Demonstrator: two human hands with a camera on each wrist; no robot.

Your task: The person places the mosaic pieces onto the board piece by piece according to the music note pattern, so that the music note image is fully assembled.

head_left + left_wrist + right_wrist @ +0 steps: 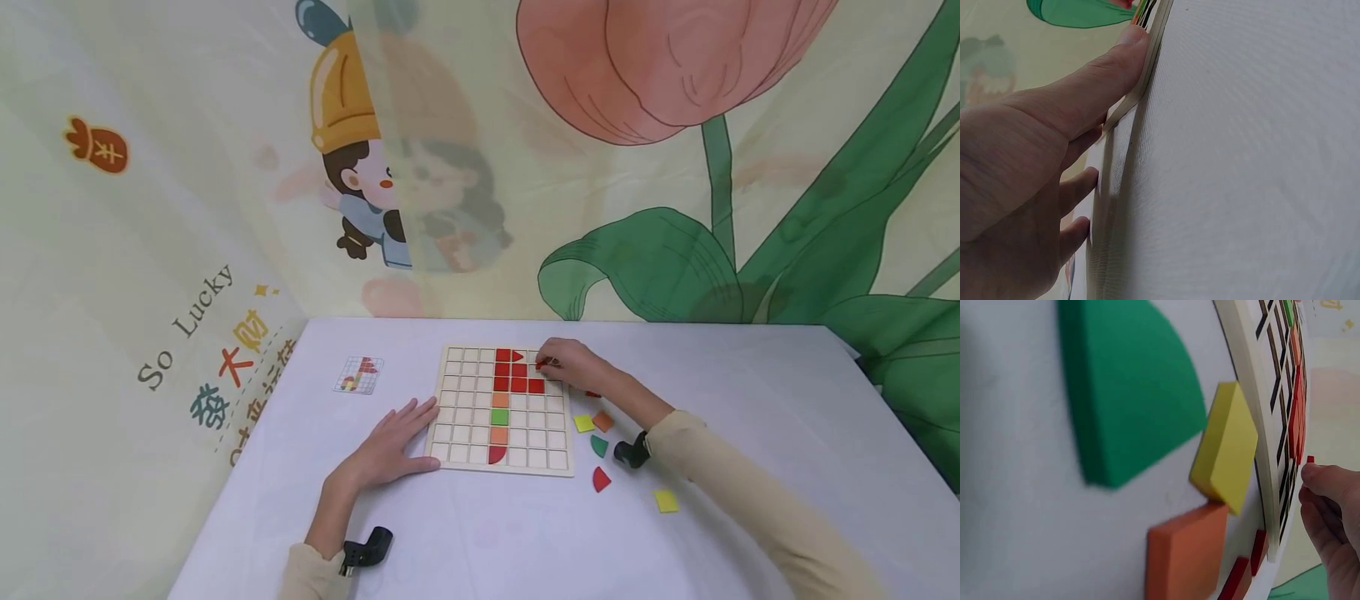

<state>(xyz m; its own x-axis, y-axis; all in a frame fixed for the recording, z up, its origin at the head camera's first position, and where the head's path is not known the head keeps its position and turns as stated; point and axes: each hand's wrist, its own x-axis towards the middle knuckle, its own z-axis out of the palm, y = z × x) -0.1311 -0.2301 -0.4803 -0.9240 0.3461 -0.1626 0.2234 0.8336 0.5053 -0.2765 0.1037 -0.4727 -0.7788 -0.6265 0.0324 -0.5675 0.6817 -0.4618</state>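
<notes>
A wooden grid board (459, 408) lies on the white table. My left hand (386, 446) lies against its left edge, fingers spread and thumb at the near corner; in the left wrist view the thumb (1094, 87) touches the rim. Between thumb and fingers my right hand (576, 363) pinches a small red piece (1310, 459) over the board's far right cells. The piece is mostly hidden by the fingers. In the grid sit several red squares (502, 370), a red triangular piece (517, 356), a green square (499, 417), two orange squares and a red rounded piece (497, 454).
A small pattern card (358, 376) lies left of the board. On the right are loose pieces: an orange square (602, 421), yellow squares (667, 501), a green quarter-round (598, 446), a red wedge (602, 479) and red pieces (1236, 580) partly under the right wrist. A printed curtain stands behind.
</notes>
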